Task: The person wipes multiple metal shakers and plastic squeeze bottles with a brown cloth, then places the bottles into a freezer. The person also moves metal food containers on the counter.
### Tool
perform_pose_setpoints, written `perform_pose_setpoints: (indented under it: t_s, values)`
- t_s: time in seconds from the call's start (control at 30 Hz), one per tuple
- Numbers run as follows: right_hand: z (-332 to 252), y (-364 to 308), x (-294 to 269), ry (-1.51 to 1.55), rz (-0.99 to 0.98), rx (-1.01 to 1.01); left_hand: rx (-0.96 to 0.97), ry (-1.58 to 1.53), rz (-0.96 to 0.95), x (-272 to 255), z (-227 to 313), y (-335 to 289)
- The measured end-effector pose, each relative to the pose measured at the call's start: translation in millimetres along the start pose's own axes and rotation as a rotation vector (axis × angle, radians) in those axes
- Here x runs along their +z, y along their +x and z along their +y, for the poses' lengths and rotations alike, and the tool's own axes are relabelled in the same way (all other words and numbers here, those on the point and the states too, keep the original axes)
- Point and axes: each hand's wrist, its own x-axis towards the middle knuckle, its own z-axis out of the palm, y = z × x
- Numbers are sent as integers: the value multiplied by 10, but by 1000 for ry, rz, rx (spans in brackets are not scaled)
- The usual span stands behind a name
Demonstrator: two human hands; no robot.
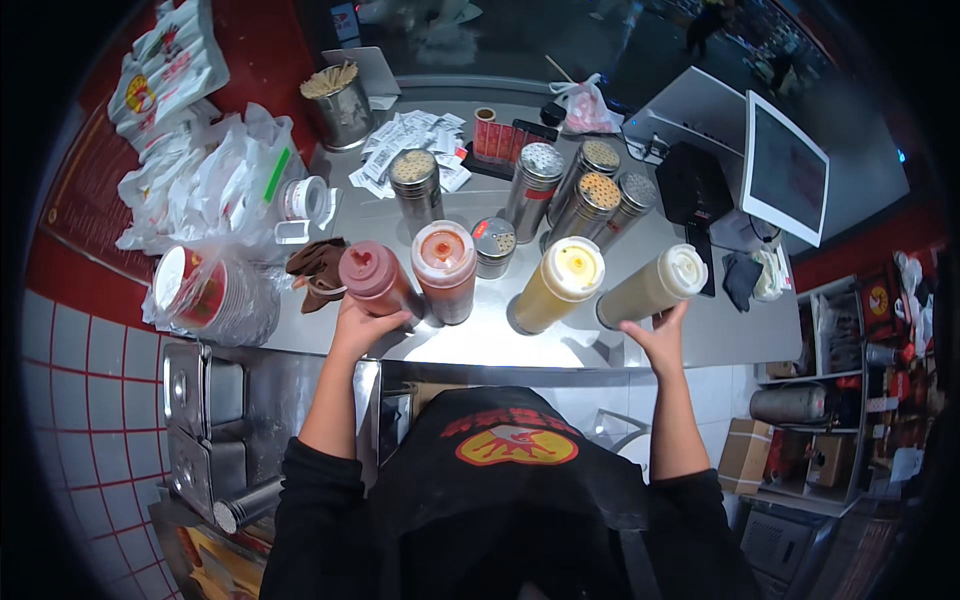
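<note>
Four squeeze bottles stand near the front edge of the steel counter. My left hand (362, 328) is wrapped round the leftmost, a dark red squeeze bottle (372, 275), its fingers mostly hidden behind it. Beside that is a squeeze bottle with red sauce and a clear top (446, 280). Right of a gap stands a yellow squeeze bottle (550, 295). On the far right, my right hand (662, 335) grips a pale, cloudy squeeze bottle (645, 290) by its lower side; that bottle leans in the view. A short steel shaker (493, 250) sits behind the middle gap.
Several tall steel shakers (540, 185) stand behind the bottles, with paper packets (410, 150) and a can of sticks (340, 110) farther left. Stacked bowls in plastic (235, 300) and a brown cloth (318, 275) lie left. A tablet screen (787, 165) stands right.
</note>
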Motion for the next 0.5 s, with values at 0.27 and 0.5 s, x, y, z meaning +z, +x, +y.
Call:
perform_pose_setpoints:
  t_s: [0.27,0.5]
  values:
    - [63,-193,164,-49,-142,239,-60,107,-166,128,63,-407]
    - [-100,-524,651,100,-405,-54,95,-243,-217,410,269,-229]
